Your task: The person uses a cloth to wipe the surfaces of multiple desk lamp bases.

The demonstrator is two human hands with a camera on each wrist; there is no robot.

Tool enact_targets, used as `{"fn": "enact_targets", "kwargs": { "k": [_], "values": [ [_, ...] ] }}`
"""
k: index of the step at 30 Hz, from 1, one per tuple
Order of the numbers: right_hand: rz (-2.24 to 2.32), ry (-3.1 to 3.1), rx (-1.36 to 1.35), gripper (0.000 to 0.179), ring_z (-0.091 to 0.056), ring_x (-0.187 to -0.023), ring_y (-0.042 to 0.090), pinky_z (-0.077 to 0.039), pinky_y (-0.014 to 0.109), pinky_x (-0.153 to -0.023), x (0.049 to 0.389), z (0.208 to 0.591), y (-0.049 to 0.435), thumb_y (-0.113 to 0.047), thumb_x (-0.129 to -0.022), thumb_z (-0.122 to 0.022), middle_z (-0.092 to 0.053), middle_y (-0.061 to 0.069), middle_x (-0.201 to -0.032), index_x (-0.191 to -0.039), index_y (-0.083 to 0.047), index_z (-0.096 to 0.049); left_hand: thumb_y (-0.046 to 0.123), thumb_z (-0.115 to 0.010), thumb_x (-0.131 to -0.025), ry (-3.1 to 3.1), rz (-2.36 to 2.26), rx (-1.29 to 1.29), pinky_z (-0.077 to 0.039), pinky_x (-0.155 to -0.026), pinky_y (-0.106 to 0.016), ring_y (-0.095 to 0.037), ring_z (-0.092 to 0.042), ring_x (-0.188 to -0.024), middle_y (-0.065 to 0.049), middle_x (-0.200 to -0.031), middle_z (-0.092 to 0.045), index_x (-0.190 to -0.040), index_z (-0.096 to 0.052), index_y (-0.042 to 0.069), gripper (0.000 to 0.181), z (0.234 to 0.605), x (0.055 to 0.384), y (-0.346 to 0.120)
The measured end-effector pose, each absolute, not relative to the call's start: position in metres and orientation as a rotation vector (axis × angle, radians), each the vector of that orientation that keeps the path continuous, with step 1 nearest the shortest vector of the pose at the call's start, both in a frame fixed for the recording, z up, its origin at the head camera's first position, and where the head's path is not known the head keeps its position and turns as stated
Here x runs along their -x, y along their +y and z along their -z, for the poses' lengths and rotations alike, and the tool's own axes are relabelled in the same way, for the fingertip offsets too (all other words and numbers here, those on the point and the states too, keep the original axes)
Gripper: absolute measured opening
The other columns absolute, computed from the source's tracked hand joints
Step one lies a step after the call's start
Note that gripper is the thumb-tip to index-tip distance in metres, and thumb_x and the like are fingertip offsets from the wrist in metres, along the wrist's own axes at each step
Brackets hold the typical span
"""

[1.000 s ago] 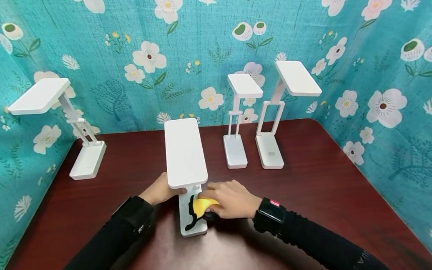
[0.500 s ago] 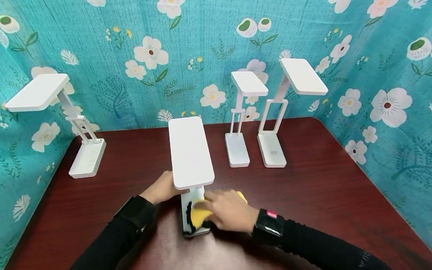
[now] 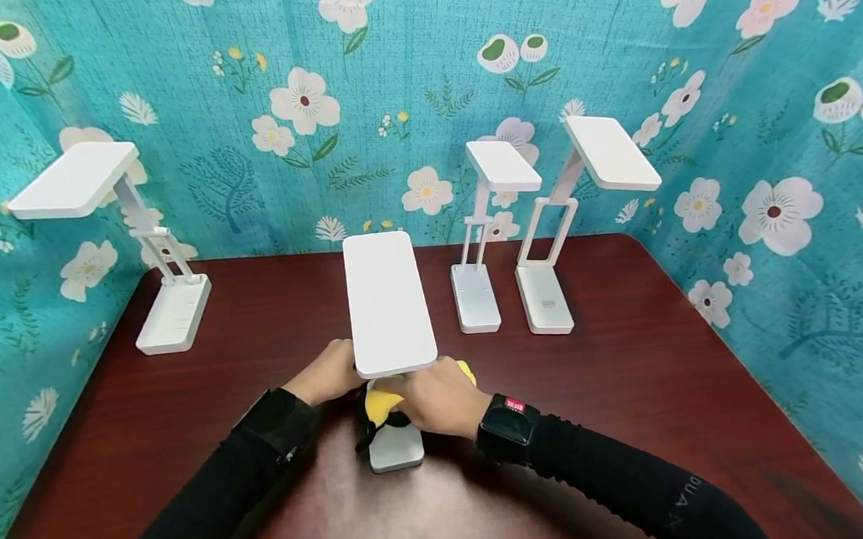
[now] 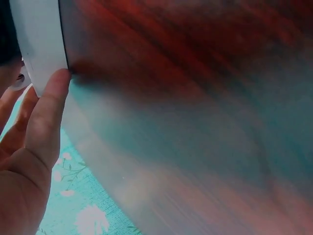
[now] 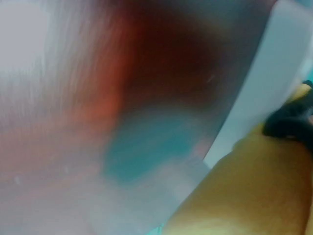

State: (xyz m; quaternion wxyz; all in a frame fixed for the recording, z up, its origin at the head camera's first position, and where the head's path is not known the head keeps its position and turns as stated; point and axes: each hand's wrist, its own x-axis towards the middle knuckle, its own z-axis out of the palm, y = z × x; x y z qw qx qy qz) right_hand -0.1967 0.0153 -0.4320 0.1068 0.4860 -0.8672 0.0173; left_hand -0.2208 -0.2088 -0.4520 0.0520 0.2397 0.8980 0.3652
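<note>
A white desk lamp (image 3: 389, 306) stands on the table in front of me, its flat head hiding the stem and the back of the base. My left hand (image 3: 326, 375) holds the lamp base from the left; in the left wrist view the thumb (image 4: 46, 122) lies along the base's edge (image 4: 41, 44), with other fingers at its far end. My right hand (image 3: 444, 398) grips a yellow cloth with black edging (image 3: 381, 403) and presses it onto the upper part of the base. The right wrist view is blurred, with the pale base (image 5: 264, 73) at its right.
Three more white lamps stand at the back: one at the left (image 3: 173, 315), a smaller one (image 3: 476, 298) and a larger one (image 3: 545, 299) at the right. The dark red table (image 3: 284, 305) meets a teal floral curtain (image 3: 224, 92).
My right hand first slid the cloth toward the front of the base, then back up toward the stem. The left hand stays at the base. The head view has shifted slightly.
</note>
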Motion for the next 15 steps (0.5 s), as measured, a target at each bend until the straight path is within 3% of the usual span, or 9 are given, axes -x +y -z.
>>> {"fn": "enact_targets", "kwargs": {
  "k": [5,11,15],
  "values": [
    [-0.002,-2.475,-1.472,0.031,-0.065,-0.081,0.011,-0.054,0.028,-0.055,0.191,0.434,0.014,-0.029,-0.086,-0.079,-0.067,-0.005,-0.100,-0.117,-0.029,-0.072,-0.001,-0.069,-0.091,2.697,-1.132,-0.682,-0.045,-0.070,-0.031,-0.018,-0.064,-0.076,-0.019,-0.099,-0.074,-0.122,-0.067,-0.007,0.031,0.453,0.222,-0.210],
    [0.037,-2.303,-1.700,0.037,-0.061,-0.077,0.010,-0.043,0.021,-0.049,0.159,0.429,0.028,-0.033,-0.081,-0.079,-0.065,-0.009,-0.096,-0.117,-0.030,-0.072,0.003,-0.073,-0.090,2.620,-1.166,-0.693,-0.044,-0.063,-0.027,-0.007,-0.050,-0.056,-0.009,-0.079,-0.068,-0.119,-0.067,-0.005,0.031,0.454,0.220,-0.210],
    [-0.008,-2.330,-1.706,0.037,-0.061,-0.076,0.007,-0.041,0.018,-0.048,0.164,0.429,0.029,-0.032,-0.082,-0.079,-0.064,-0.009,-0.095,-0.119,-0.030,-0.072,0.003,-0.074,-0.089,2.630,-1.147,-0.723,-0.043,-0.063,-0.024,-0.005,-0.048,-0.054,-0.008,-0.072,-0.068,-0.111,-0.071,-0.004,0.023,0.452,0.222,-0.209]
  ]
}}
